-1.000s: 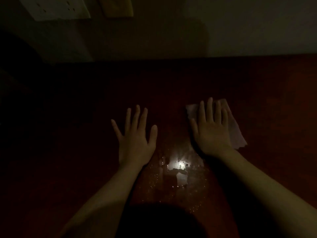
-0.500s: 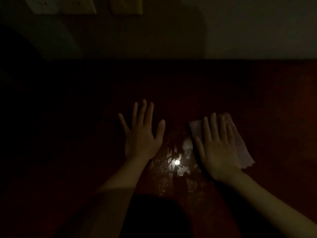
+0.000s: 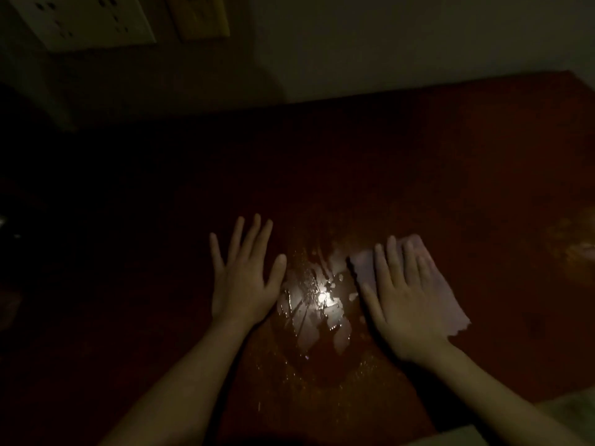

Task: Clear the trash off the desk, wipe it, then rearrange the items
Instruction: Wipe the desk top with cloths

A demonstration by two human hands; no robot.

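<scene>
The scene is very dark. My right hand [image 3: 405, 300] lies flat, fingers straight, pressing a pale tissue [image 3: 450, 304] onto the dark red-brown desk [image 3: 418, 156]. The tissue sticks out past my fingertips and to the right of my palm. My left hand [image 3: 244, 278] rests flat on the desk with spread fingers and holds nothing. Between the two hands a wet patch [image 3: 315, 304] glistens with a bright reflected light.
Wall sockets [image 3: 83, 17] and a yellowish switch plate [image 3: 201, 14] sit on the wall behind the desk at the upper left. The desk's left side is lost in shadow. The front right desk edge [image 3: 502, 416] shows at the bottom right.
My right hand has slid the tissue toward me across the desk. The left hand stays flat beside the wet patch. The camera view has shifted a little.
</scene>
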